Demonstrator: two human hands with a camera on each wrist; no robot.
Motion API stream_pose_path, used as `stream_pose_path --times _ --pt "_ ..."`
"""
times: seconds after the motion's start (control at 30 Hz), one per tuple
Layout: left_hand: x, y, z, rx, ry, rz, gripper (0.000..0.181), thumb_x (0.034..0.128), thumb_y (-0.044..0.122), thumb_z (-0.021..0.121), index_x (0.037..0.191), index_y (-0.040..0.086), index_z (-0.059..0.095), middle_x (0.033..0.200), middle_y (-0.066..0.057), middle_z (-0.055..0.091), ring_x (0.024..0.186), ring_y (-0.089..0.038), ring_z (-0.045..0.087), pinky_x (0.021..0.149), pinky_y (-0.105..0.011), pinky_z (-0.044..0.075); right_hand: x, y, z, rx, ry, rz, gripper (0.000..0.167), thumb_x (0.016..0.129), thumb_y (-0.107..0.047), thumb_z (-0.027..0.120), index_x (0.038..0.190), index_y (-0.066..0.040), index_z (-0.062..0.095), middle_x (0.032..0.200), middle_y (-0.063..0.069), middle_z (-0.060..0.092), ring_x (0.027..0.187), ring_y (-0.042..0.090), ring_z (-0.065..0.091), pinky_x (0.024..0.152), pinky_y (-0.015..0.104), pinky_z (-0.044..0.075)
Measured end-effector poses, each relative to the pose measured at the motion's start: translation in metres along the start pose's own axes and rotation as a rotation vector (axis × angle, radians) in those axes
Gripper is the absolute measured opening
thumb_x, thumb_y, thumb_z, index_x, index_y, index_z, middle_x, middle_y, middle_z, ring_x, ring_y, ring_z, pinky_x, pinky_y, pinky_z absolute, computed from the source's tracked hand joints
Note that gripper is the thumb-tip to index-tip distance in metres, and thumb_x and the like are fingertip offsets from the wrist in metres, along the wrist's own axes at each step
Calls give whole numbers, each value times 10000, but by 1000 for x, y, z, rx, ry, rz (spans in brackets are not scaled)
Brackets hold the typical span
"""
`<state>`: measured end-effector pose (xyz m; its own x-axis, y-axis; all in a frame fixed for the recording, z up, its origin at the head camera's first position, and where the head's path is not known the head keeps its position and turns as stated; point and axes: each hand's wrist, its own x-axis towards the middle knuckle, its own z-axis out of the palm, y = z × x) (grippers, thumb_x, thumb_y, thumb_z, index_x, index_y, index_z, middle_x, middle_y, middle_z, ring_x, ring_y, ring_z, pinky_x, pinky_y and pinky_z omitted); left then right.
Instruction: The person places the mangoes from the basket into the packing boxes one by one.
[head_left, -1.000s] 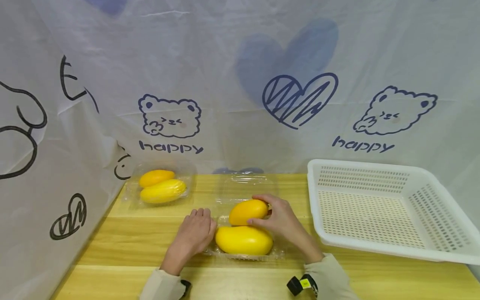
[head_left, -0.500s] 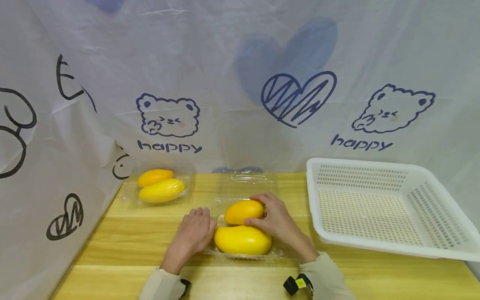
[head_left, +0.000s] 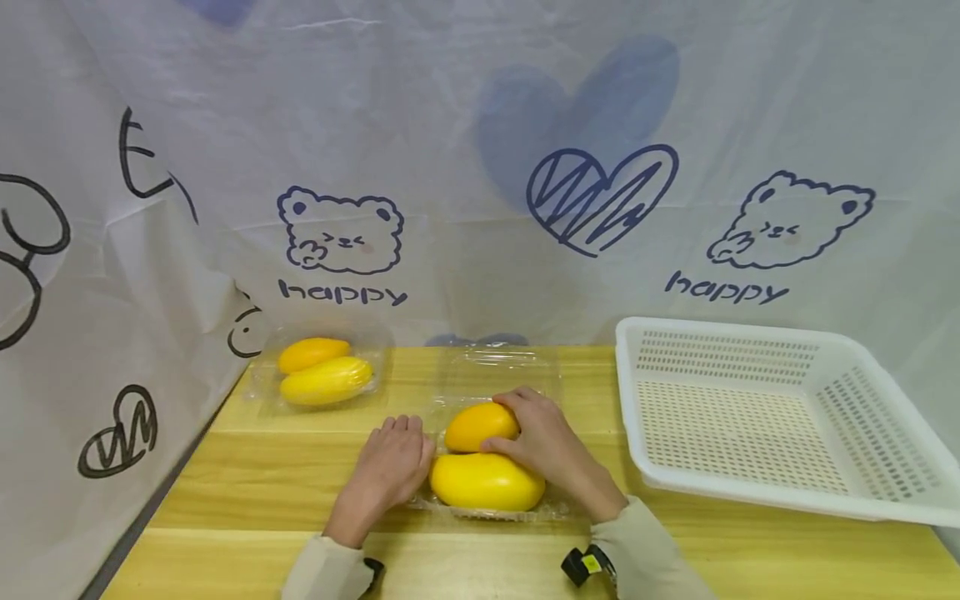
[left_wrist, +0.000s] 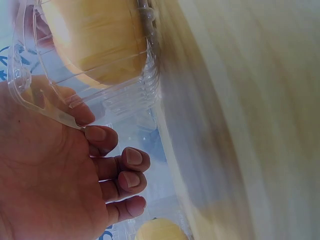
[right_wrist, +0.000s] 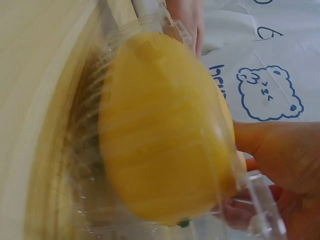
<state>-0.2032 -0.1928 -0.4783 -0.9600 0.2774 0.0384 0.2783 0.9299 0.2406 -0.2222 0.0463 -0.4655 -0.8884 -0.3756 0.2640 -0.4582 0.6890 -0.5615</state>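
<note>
An open clear plastic clamshell box (head_left: 498, 373) lies mid-table with its lid folded back. In its front part is a large yellow mango (head_left: 487, 483), seen through the clear wall in the right wrist view. Behind it sits a smaller orange mango (head_left: 472, 428), which my right hand (head_left: 547, 442) grips at its right end between thumb and fingers. On the box's left side is my left hand (head_left: 392, 462). The left wrist view shows its thumb and index finger pinching the clear rim (left_wrist: 52, 111), other fingers curled.
At the back left stands another clear box (head_left: 262, 387) with two yellow-orange mangoes (head_left: 326, 382) in it. A white perforated basket (head_left: 637, 450) is on the right. Printed cloth (head_left: 465, 250) hangs behind and along the left of the wooden table (head_left: 255, 483).
My right hand has shifted left with the orange mango, a short way along behind the yellow one. My left hand stays at the box's left side.
</note>
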Motion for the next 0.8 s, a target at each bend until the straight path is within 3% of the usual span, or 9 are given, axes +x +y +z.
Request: stream_pose_path --times 0.2,0.47,0.73,0.8 --pt "-1 1 1 -2 7 5 261 1067 187 404 846 57 456 792 -85 417 738 -272 388 712 -404 380 0 -2 -2 -11 -83 -47 562 888 -262 819 1344 4 624 1223 120 591 1037 284 604 932 459 512" --pt "0 1 1 16 5 5 259 1064 187 402 852 49 460 789 -90 420 734 -275 391 710 -408 386 -1 0 -1 19 -76 -89 409 921 -157 771 1272 31 675 1217 155 697 1130 330 652 1002 480 500" --pt "1 1 3 21 14 9 256 1059 189 411 846 52 454 783 -88 411 730 -273 384 703 -401 379 -10 6 -6 -14 -168 -116 384 1025 -144 621 1355 53 612 1357 176 613 1270 336 563 1081 504 432" --pt "1 0 4 26 22 8 254 1056 185 413 841 54 450 781 -87 409 728 -273 384 700 -400 380 -11 8 -8 11 -144 -108 360 1029 -137 608 1338 47 626 1339 172 618 1251 338 574 1067 511 444"
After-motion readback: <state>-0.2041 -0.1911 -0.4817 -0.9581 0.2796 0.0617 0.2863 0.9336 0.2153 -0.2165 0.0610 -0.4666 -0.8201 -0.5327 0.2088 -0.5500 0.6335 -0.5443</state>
